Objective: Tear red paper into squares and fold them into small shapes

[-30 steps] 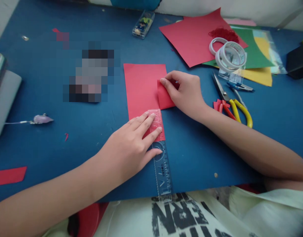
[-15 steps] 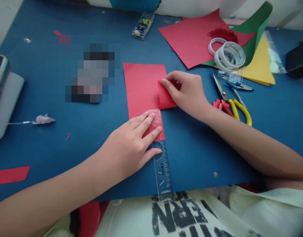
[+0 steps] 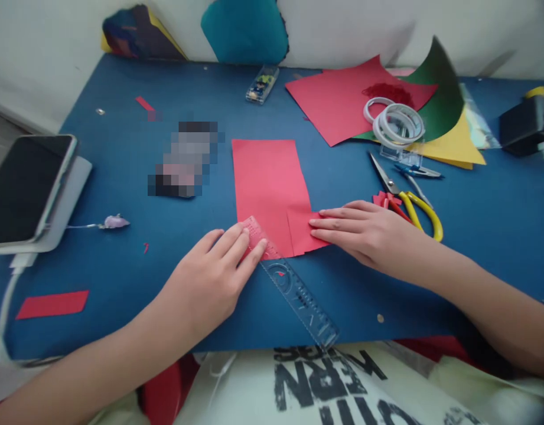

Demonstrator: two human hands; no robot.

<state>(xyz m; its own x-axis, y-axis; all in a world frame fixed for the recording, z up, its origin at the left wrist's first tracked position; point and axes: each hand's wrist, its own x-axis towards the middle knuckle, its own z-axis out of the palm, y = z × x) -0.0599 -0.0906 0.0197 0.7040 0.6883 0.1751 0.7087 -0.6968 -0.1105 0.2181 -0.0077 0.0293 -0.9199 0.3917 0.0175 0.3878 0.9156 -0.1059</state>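
A large sheet of red paper (image 3: 272,177) lies on the blue table. A smaller red paper piece (image 3: 305,230) overlaps its lower right corner. My right hand (image 3: 369,233) lies flat on the right part of that piece, its fingers pointing left and stretched out. Across the sheet's lower edge, a clear plastic ruler (image 3: 298,301) slants down to the right. My left hand (image 3: 218,265) rests its fingertips on the ruler's upper end, fingers apart; its thumb is hidden.
Scissors (image 3: 424,212) with yellow handles lie right of my right hand. Behind them are tape rolls (image 3: 400,125) on red, green and yellow paper. A blurred-out object (image 3: 183,159) sits left of the sheet. At far left are a phone (image 3: 32,183) and a red strip (image 3: 52,304).
The ruler has turned from nearly upright to a slant, its upper end shifted left under my left hand. My right hand has let go of the small piece's edge and flattened on it.
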